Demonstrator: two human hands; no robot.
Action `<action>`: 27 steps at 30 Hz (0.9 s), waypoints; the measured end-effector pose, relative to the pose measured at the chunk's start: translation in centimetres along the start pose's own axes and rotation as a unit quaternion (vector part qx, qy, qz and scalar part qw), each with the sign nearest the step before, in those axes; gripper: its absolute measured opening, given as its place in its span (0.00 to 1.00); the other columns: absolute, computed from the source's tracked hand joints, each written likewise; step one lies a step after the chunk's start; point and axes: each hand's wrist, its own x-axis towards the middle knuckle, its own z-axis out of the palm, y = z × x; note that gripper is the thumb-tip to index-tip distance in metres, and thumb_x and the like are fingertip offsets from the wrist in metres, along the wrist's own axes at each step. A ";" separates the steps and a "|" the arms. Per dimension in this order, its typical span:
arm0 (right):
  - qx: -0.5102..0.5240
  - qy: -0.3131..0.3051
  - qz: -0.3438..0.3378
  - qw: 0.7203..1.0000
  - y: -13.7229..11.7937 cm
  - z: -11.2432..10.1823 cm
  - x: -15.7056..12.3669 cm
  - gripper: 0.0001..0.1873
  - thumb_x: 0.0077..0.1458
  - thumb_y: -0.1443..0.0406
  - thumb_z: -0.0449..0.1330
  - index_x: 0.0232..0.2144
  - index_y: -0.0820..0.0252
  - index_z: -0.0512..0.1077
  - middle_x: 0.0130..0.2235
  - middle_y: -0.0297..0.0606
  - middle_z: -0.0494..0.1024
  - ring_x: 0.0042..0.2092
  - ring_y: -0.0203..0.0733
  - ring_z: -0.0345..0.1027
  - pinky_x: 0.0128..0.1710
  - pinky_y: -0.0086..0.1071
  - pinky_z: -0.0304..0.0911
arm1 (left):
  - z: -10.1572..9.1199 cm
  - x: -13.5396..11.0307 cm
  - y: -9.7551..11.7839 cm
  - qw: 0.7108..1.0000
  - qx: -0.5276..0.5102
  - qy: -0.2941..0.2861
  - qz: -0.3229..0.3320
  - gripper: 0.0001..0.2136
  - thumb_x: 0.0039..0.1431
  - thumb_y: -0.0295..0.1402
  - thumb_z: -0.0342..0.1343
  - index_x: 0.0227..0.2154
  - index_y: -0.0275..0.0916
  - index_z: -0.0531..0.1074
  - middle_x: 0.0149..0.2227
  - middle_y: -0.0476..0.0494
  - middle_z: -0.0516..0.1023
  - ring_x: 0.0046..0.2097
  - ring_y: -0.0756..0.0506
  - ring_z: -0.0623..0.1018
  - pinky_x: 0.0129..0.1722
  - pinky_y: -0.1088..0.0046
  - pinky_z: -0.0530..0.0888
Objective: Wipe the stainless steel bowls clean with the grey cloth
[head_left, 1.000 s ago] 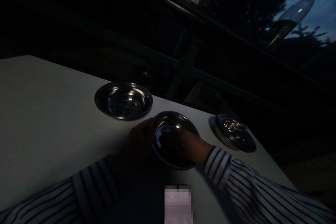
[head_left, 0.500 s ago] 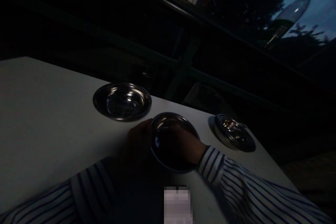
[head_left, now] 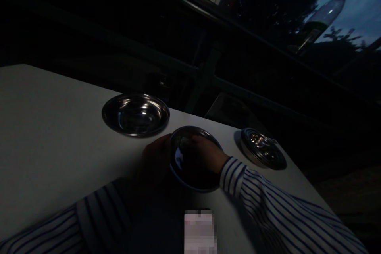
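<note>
A dark, shiny metal bowl (head_left: 179, 160) is tilted toward me above the white table, its inside in deep shadow. My left hand (head_left: 156, 158) grips its left rim, fingers curled at the edge. Inside the bowl, my right hand (head_left: 208, 152) reaches in from the right with its fingers bent against the inner wall. Whether those fingers hold something, such as a cloth, is too dark to make out. A wide, shallow metal bowl (head_left: 135, 115) rests on the table just beyond my left hand.
Stacked metal dishes (head_left: 263, 149) stand near the right edge of the white table (head_left: 59, 127). A pixelated pale rectangle (head_left: 199, 230) shows at the bottom. A capped bottle (head_left: 323, 18) stands on the window ledge. A dark chair back (head_left: 228, 107) is behind the table.
My right hand has shifted slightly up and left inside the bowl. The whole view has slid a little, while my left hand keeps its hold on the rim.
</note>
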 end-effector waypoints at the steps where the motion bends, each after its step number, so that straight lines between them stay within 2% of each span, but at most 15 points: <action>1: -0.008 -0.001 -0.003 1.000 0.0 0.1 0.0 0.15 0.55 0.70 0.51 0.44 0.64 0.71 0.47 0.47 0.71 0.48 0.43 0.65 0.48 0.36 0.60 | 0.0 0.0 0.0 1.000 -0.004 0.002 -0.001 0.14 0.56 0.37 0.45 0.36 0.39 0.75 0.34 0.47 0.80 0.35 0.47 0.77 0.32 0.75 0.70; 5: 0.002 -0.034 -0.047 0.998 -0.1 0.0 -0.5 0.16 0.57 0.68 0.50 0.48 0.59 0.68 0.49 0.41 0.70 0.47 0.39 0.65 0.46 0.31 0.61 | 0.1 0.2 -0.2 1.000 -0.017 -0.009 0.007 0.15 0.56 0.38 0.46 0.37 0.40 0.74 0.35 0.48 0.80 0.35 0.46 0.77 0.34 0.74 0.70; 11: -0.085 -0.033 0.024 0.996 0.1 -1.0 -1.4 0.14 0.54 0.72 0.50 0.39 0.67 0.73 0.42 0.50 0.71 0.44 0.45 0.65 0.43 0.35 0.61 | 0.3 0.2 -0.6 0.999 -0.036 -0.031 0.003 0.15 0.56 0.40 0.45 0.36 0.39 0.74 0.32 0.47 0.80 0.32 0.47 0.76 0.30 0.74 0.70; 15: -0.037 -0.079 -0.052 0.995 -0.1 -1.1 -2.4 0.13 0.54 0.71 0.50 0.37 0.62 0.73 0.42 0.44 0.72 0.39 0.40 0.66 0.39 0.30 0.62 | 0.2 0.0 -0.3 0.998 -0.046 -0.036 -0.006 0.15 0.56 0.40 0.46 0.35 0.39 0.75 0.31 0.48 0.80 0.31 0.47 0.76 0.29 0.75 0.69; 20: -0.064 -0.071 0.015 0.995 0.4 -1.9 -2.3 0.13 0.53 0.73 0.50 0.35 0.65 0.74 0.40 0.46 0.73 0.41 0.41 0.67 0.42 0.31 0.60 | 0.2 0.0 0.1 0.998 -0.055 -0.043 0.003 0.14 0.55 0.37 0.46 0.34 0.39 0.75 0.30 0.48 0.80 0.31 0.48 0.77 0.30 0.75 0.70; 24: -0.026 -0.114 -0.033 0.993 0.3 -2.2 -2.5 0.12 0.50 0.74 0.53 0.35 0.62 0.73 0.39 0.41 0.73 0.41 0.39 0.67 0.40 0.28 0.59 | 0.4 0.1 -0.3 0.997 -0.069 -0.045 -0.001 0.13 0.55 0.38 0.47 0.34 0.40 0.75 0.31 0.48 0.80 0.32 0.47 0.77 0.30 0.74 0.70; 27: -0.047 -0.097 0.001 0.994 0.6 -2.4 -2.5 0.11 0.51 0.74 0.51 0.35 0.63 0.72 0.38 0.43 0.73 0.40 0.40 0.67 0.39 0.29 0.59 | 0.4 0.1 -0.5 0.996 -0.079 -0.046 0.004 0.13 0.55 0.38 0.47 0.36 0.40 0.75 0.32 0.48 0.80 0.33 0.47 0.77 0.30 0.74 0.70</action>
